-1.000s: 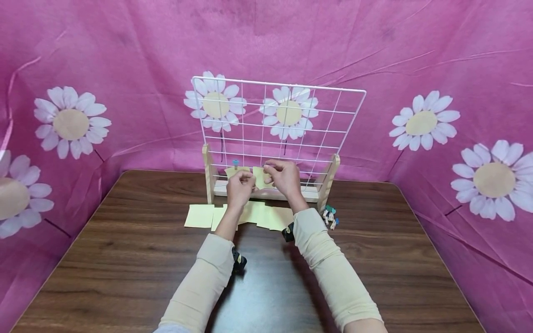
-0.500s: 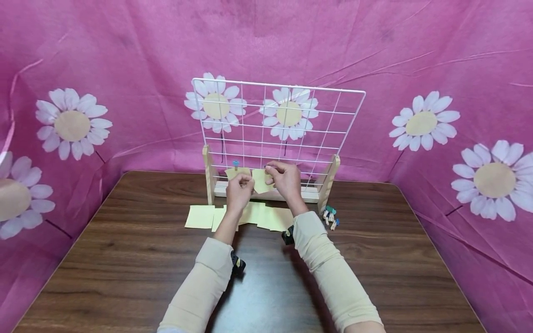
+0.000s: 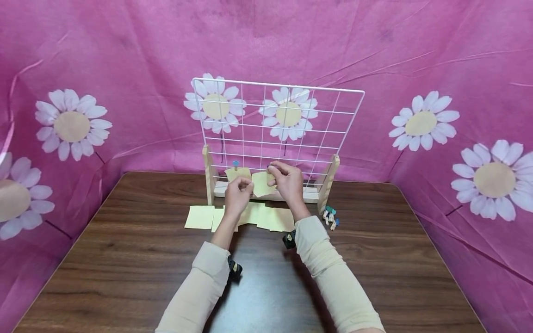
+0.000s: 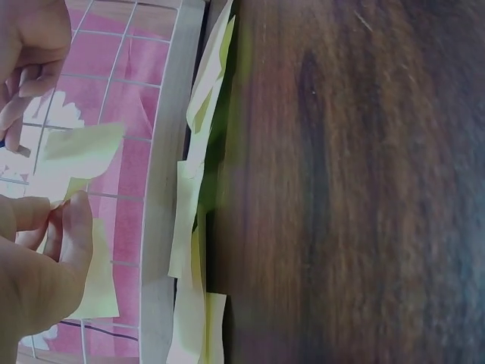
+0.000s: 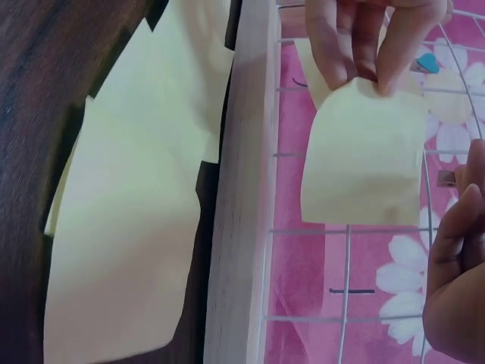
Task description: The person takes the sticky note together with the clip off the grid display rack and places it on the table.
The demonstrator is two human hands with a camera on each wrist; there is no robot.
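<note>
My left hand (image 3: 238, 194) pinches the left edge of a yellow sticky note (image 3: 261, 184), which hangs upright just in front of the white wire grid (image 3: 278, 124). The right wrist view shows the thumb and fingers on the border of this note (image 5: 364, 159). My right hand (image 3: 289, 181) is at the note's other side and pinches a small clothespin (image 5: 446, 178), mostly hidden by the fingers. Behind the left hand, another yellow note (image 3: 238, 173) hangs on the grid under a mini clothespin with a blue heart (image 3: 236, 163).
Several yellow notes (image 3: 200, 217) lie overlapping on the wooden table (image 3: 137, 259) before the grid. A little pile of mini clothespins (image 3: 330, 216) with coloured tops is beside the stand's right wooden post (image 3: 329, 178). A pink flowered cloth (image 3: 354, 55) surrounds the table.
The pinched note has come down slightly and tilted, showing more of its face. Both hands shift slightly, the right one a little to the right with the clothespin.
</note>
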